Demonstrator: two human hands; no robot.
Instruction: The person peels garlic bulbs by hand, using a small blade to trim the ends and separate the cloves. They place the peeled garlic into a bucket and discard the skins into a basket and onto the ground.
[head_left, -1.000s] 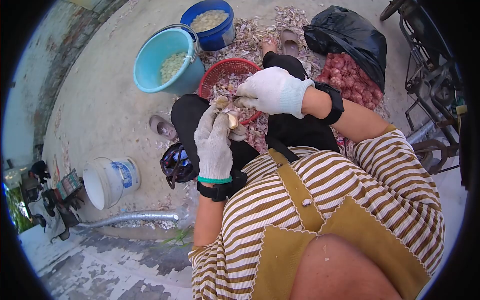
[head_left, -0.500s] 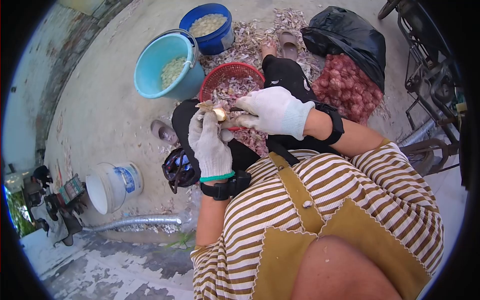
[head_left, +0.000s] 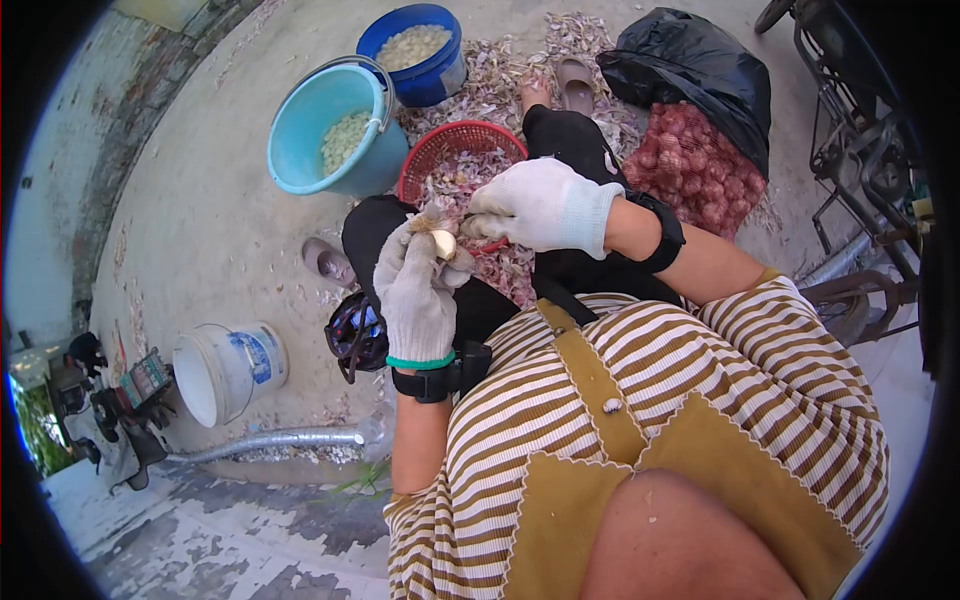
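Note:
My left hand [head_left: 415, 290], in a whitish knit glove with a green cuff, pinches a partly peeled garlic clove [head_left: 444, 244]. Its bare face is cream, and papery brownish skin sticks up behind it. Just to the right, my gloved right hand [head_left: 535, 208] has its fingers curled closed; whatever they grip is hidden from me. A small gap separates the two hands. Beneath them, between my knees, stands a red mesh basket [head_left: 411, 172] filled with garlic skins [head_left: 468, 172].
A light-blue bucket [head_left: 290, 135] and a dark-blue bucket [head_left: 440, 80] hold peeled cloves. Right of my legs lie a red net bag of garlic bulbs [head_left: 690, 165] and a black plastic bag [head_left: 695, 70]. A white bucket [head_left: 198, 375] lies tipped at left. Skins litter the ground.
My right hand has drawn slightly away from the clove, and its fingers have curled in more. The dark tool tip seen at its fingers is no longer visible. My left hand still holds the clove.

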